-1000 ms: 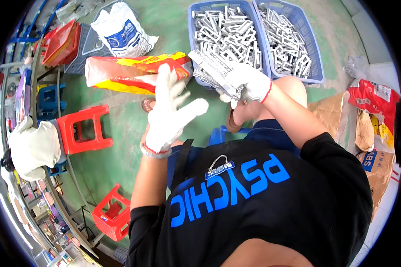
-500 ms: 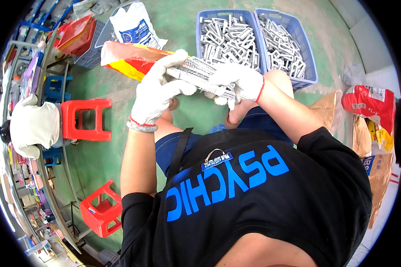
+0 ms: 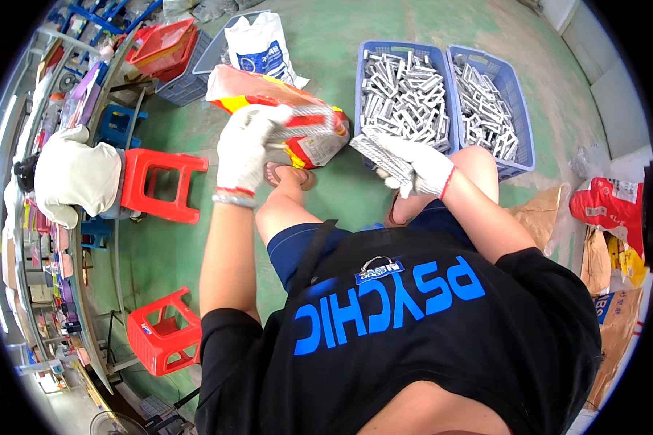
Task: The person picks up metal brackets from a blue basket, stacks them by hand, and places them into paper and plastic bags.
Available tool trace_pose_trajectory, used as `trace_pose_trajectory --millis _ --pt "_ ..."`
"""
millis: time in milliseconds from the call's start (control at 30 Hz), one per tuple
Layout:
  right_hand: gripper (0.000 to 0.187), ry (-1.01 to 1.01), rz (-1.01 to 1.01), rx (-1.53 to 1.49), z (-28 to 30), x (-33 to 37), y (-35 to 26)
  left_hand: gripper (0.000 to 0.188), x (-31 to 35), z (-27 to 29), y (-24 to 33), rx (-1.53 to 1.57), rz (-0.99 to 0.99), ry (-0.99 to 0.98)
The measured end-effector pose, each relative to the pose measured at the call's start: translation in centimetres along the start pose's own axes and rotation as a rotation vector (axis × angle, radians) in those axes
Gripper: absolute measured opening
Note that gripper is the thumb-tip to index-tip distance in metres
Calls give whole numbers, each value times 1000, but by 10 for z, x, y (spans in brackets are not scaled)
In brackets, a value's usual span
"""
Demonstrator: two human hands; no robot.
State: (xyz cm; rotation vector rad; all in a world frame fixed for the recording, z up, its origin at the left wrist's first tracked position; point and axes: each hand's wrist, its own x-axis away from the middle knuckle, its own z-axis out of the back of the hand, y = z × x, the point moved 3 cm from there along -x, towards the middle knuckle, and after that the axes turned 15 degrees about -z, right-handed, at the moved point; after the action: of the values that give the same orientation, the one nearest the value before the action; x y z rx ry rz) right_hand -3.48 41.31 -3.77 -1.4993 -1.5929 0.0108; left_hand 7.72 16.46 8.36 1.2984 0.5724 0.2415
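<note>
My left hand (image 3: 241, 152), in a white knit glove, is closed on a grey rectangular metal frame (image 3: 312, 129), smeared by motion. It is held above an open red and yellow bag (image 3: 233, 101), which stands on the floor and is partly hidden by the hand. My right hand (image 3: 426, 165), gloved too, grips a stack of similar grey frames (image 3: 386, 161) lying side by side, in front of the bins. The two hands are apart, with a gap between what they hold.
Two blue plastic bins (image 3: 451, 109) full of grey frames stand ahead. A white bag (image 3: 265, 51) and red crates (image 3: 165, 47) are at the far left. Red stools (image 3: 163, 185) stand at left, near a person (image 3: 80, 177) by a shelf. Red and brown bags (image 3: 608, 210) line the right.
My hands have separated: the left now holds a frame apart, over the red and yellow bag, while the right keeps the stack. The view has shifted, so the scene sits further right.
</note>
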Motion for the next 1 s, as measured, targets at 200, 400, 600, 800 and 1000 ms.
trace_pose_trajectory --millis 200,400,600,800,1000 --pt "33 10 0 -220 17 9 -1 26 -91 84 -96 206 176 354" --pt "33 69 96 -239 -6 24 -15 50 -138 78 -122 357 57 248" --pt "43 -60 82 -170 -17 30 -29 41 -119 16 -88 324 319 51" --pt "44 -112 178 -125 -32 35 -40 45 -28 -67 -8 362 455 -392" --pt "40 3 263 135 -53 41 -46 37 -2 -76 1 342 489 -583"
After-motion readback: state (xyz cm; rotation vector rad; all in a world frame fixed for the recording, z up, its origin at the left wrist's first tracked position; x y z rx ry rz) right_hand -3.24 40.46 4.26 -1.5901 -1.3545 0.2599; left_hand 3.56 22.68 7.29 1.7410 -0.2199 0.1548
